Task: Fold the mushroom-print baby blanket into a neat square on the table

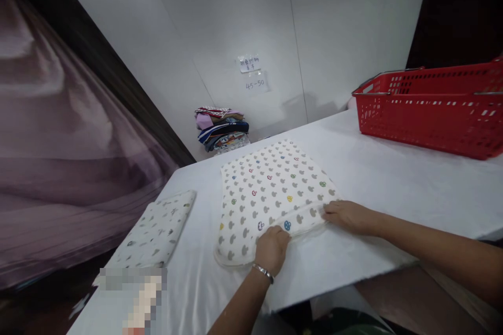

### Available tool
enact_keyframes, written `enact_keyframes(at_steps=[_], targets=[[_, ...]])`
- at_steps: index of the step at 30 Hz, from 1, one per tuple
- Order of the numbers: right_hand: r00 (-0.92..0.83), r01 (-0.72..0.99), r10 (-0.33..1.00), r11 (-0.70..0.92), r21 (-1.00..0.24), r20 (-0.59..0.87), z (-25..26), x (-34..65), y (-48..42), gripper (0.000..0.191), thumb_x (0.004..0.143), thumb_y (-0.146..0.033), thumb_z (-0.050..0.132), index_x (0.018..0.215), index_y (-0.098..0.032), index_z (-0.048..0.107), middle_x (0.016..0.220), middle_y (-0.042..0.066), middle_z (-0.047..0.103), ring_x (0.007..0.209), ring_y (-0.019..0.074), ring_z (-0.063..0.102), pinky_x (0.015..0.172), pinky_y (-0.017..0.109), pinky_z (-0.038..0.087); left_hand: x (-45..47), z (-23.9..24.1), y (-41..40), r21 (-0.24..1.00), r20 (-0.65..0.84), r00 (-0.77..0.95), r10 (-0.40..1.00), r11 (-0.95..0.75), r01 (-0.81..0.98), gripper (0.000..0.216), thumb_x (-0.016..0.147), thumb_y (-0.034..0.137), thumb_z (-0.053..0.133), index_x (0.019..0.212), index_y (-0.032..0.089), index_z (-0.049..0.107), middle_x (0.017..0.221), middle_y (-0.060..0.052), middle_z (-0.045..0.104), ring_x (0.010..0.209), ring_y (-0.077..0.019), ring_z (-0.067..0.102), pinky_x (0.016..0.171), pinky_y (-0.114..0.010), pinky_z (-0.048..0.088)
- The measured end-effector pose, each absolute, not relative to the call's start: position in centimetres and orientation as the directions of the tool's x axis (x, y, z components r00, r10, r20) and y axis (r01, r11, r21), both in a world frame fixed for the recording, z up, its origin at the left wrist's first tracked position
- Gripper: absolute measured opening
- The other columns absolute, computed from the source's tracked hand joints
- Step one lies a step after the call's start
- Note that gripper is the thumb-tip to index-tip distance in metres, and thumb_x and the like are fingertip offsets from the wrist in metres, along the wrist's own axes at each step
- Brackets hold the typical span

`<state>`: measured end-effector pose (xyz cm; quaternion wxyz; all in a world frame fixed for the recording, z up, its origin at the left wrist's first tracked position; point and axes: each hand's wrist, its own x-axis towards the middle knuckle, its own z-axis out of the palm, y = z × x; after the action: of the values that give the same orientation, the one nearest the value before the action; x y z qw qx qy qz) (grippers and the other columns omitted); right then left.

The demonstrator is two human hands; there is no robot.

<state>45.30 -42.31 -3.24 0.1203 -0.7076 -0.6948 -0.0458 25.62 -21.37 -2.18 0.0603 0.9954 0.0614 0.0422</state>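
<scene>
The white cloth with mushroom print (263, 188) lies spread on the counter (393, 183), at 12 o'clock from the left grip (272, 250) and at 10 o'clock from the right grip (349, 215). The left grip, with a bracelet (263, 272) on its wrist, is narrow, its fingers bent over the near edge. The right grip is also narrow and touches the near right corner. Whether either one pinches the fabric, one cannot tell. From this cloth, a folded cloth (157, 230) rests at 8 o'clock, and a red basket (428, 118) stands at 2 o'clock.
</scene>
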Motion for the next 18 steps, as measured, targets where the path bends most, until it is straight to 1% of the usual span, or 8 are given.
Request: enact_keyframes(at_steps=[2,4,7,9,12,15,16,18], targets=[[0.057,0.995,0.96,-0.03,-0.099,0.274,-3.2,45.4,-42.3,0.028,0.091,-0.016,0.031,0.093,-0.019,0.058,0.089,0.005,0.059,0.081,0.0171,0.049,0.073,0.03,0.036,25.7,-2.2,-21.3,0.104,0.109,0.984,0.141,-0.986,0.13,0.025,0.091,0.026,0.036,0.081,0.021,0.059,0.085,0.0,0.059,0.08,-0.0126,0.054,0.067,-0.025,0.041],[0.1,0.993,0.939,-0.073,-0.093,0.33,-3.2,45.2,-42.3,0.028,0.09,-0.014,0.03,0.097,-0.019,0.057,0.092,0.006,0.059,0.084,0.0174,0.049,0.075,0.03,0.037,25.7,-2.6,-21.5,0.023,0.166,0.978,0.125,-0.992,0.123,0.022,0.089,0.023,0.038,0.08,0.02,0.058,0.083,-0.001,0.059,0.078,-0.0133,0.053,0.066,-0.026,0.041],[0.098,0.994,0.926,-0.072,-0.083,0.365,-3.6,44.8,-42.5,0.025,0.09,-0.014,0.032,0.091,-0.019,0.057,0.091,0.006,0.059,0.083,0.017,0.049,0.074,0.03,0.036,25.5,-3.3,-21.9,-0.103,0.244,0.969,0.039,-0.993,0.066,0.017,0.086,0.018,0.044,0.076,0.02,0.056,0.078,-0.001,0.058,0.074,-0.0148,0.052,0.064,-0.028,0.04],[0.073,0.996,0.931,-0.05,-0.074,0.356,-3.9,44.6,-42.6,0.024,0.091,-0.015,0.033,0.084,-0.019,0.056,0.089,0.005,0.058,0.081,0.0165,0.048,0.073,0.03,0.035,25.4,-3.8,-22.0,-0.154,0.269,0.963,-0.015,-0.988,0.028,0.014,0.084,0.016,0.047,0.073,0.02,0.056,0.075,0.0,0.056,0.073,-0.0151,0.051,0.063,-0.029,0.039],[0.039,0.999,0.946,-0.03,-0.03,0.322,-4.1,44.6,-42.9,0.026,0.092,-0.016,0.032,0.078,-0.018,0.054,0.088,0.004,0.057,0.079,0.0165,0.046,0.073,0.031,0.034,25.2,-4.2,-22.0,-0.183,0.282,0.958,-0.056,-0.983,-0.004,0.011,0.082,0.015,0.05,0.073,0.02,0.055,0.075,0.0,0.055,0.072,-0.0152,0.05,0.062,-0.029,0.038],[0.027,0.999,0.953,-0.032,0.011,0.301,-3.9,44.6,-43.0,0.028,0.093,-0.017,0.03,0.078,-0.018,0.053,0.089,0.004,0.056,0.08,0.017,0.046,0.072,0.032,0.033,25.1,-4.3,-22.0,-0.187,0.288,0.956,-0.063,-0.982,-0.009,0.008,0.081,0.015,0.053,0.076,0.02,0.054,0.077,0.0,0.054,0.074,-0.0154,0.048,0.062,-0.029,0.038],[0.038,0.999,0.953,-0.04,0.001,0.3,-3.8,44.5,-43.0,0.028,0.093,-0.017,0.029,0.078,-0.018,0.053,0.089,0.004,0.057,0.08,0.017,0.046,0.072,0.032,0.033,25.0,-4.3,-22.0,-0.189,0.292,0.954,-0.061,-0.982,-0.005,0.007,0.081,0.015,0.053,0.076,0.02,0.055,0.078,0.0,0.054,0.074,-0.0154,0.048,0.062,-0.029,0.038],[0.103,0.993,0.949,-0.083,-0.079,0.297,-3.5,44.4,-43.1,0.027,0.094,-0.019,0.029,0.08,-0.019,0.053,0.086,0.003,0.057,0.078,0.0162,0.046,0.071,0.031,0.033,25.0,-4.2,-22.2,-0.193,0.301,0.952,-0.053,-0.981,0.007,0.006,0.081,0.016,0.053,0.078,0.02,0.055,0.078,0.0,0.053,0.074,-0.0153,0.047,0.063,-0.029,0.038]])
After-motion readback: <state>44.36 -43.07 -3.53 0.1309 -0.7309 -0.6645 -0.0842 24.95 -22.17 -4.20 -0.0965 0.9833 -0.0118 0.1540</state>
